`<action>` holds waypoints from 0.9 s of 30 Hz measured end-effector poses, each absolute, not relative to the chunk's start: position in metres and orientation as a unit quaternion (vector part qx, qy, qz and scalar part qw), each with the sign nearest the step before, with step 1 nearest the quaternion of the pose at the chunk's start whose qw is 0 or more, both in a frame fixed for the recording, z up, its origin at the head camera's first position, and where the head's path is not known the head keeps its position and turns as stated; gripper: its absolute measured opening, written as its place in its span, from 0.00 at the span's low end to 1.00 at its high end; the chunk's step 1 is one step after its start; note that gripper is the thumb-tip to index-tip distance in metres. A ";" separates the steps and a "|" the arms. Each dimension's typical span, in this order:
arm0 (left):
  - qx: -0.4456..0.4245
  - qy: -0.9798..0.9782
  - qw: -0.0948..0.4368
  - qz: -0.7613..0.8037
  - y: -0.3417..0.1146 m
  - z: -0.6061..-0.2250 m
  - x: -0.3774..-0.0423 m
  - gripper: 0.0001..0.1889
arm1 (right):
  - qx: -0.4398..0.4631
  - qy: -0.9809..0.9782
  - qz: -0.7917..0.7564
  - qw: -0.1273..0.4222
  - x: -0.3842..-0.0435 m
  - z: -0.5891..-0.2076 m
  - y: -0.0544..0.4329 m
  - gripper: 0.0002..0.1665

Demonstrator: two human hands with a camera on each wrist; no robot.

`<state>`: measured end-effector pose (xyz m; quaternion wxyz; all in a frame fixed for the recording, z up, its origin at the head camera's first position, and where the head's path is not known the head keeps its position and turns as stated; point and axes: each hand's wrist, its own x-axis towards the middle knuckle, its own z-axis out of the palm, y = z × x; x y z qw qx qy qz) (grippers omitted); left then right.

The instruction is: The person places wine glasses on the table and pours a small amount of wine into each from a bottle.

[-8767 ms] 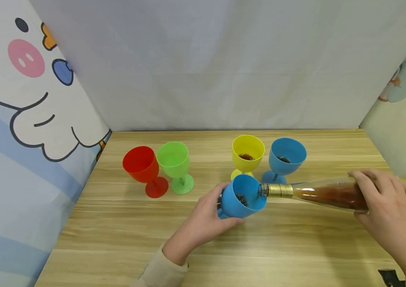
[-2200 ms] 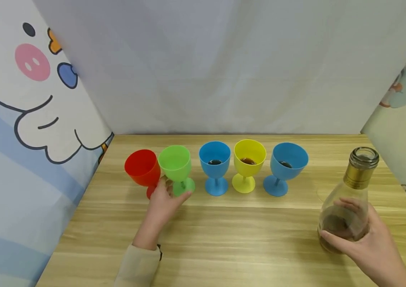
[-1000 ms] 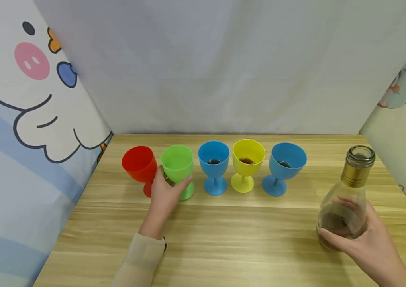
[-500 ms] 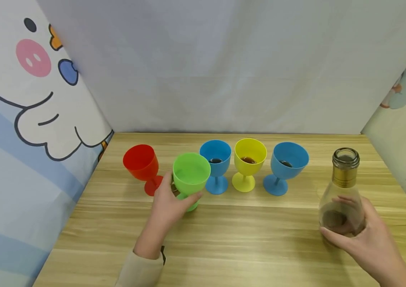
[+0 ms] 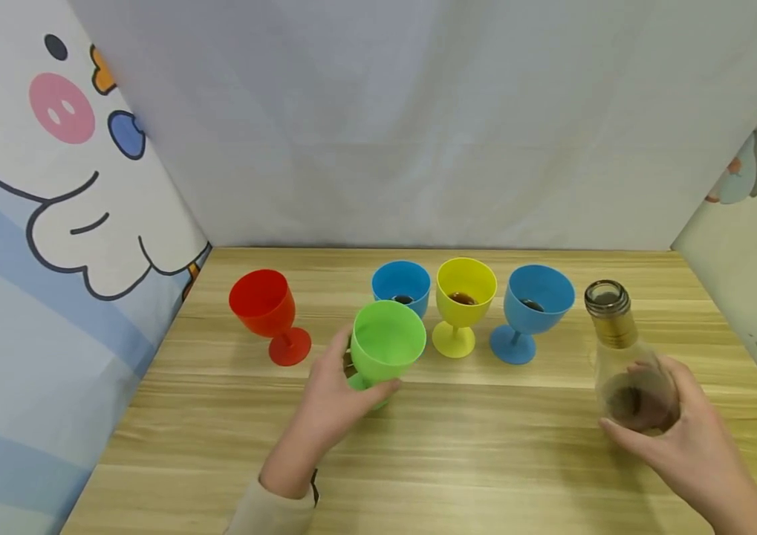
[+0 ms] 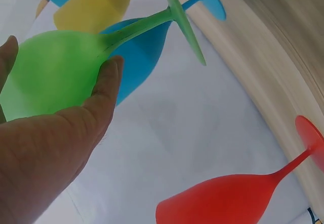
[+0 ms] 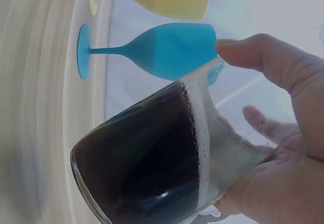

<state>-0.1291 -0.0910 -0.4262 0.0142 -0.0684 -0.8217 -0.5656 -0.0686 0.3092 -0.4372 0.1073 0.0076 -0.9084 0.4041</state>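
My left hand [image 5: 331,405] grips a green goblet [image 5: 388,342] round its bowl and upper stem, just in front of a blue goblet [image 5: 401,286]. No liquid shows inside the green one; in the left wrist view its foot [image 6: 185,24] hangs free of the table. At the right, my right hand [image 5: 692,438] holds a clear glass bottle [image 5: 635,386] with a gold-banded neck, its mouth leaning left. Dark, foam-edged liquid [image 7: 147,153] fills the bottle's lower part in the right wrist view. A yellow goblet [image 5: 465,293] and another blue goblet [image 5: 535,301] stand between the hands, dark liquid in each.
A red goblet [image 5: 264,308] stands at the left of the wooden table [image 5: 472,461], with no liquid visible in it. A pale curtain [image 5: 418,148] closes off the back. Cartoon-printed panels [image 5: 64,223] line the sides.
Earlier the bottle poured into a blue goblet in my left hand; that goblet now stands in the row. My left hand has taken the green goblet rightward and nearer. The bottle now tips left.
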 end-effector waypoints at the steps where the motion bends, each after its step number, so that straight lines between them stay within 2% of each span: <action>1: -0.072 -0.820 0.012 -0.567 -0.090 -0.426 -0.129 0.44 | 0.005 -0.911 0.399 0.106 -0.069 -0.437 0.310 0.53; 12: -0.100 -0.820 0.002 -0.564 -0.081 -0.423 -0.125 0.43 | 0.024 -0.926 0.353 0.131 -0.072 -0.433 0.313 0.57; 27: -0.142 -0.819 -0.022 -0.556 -0.072 -0.421 -0.122 0.43 | 0.137 -0.929 0.288 0.190 -0.086 -0.430 0.314 0.55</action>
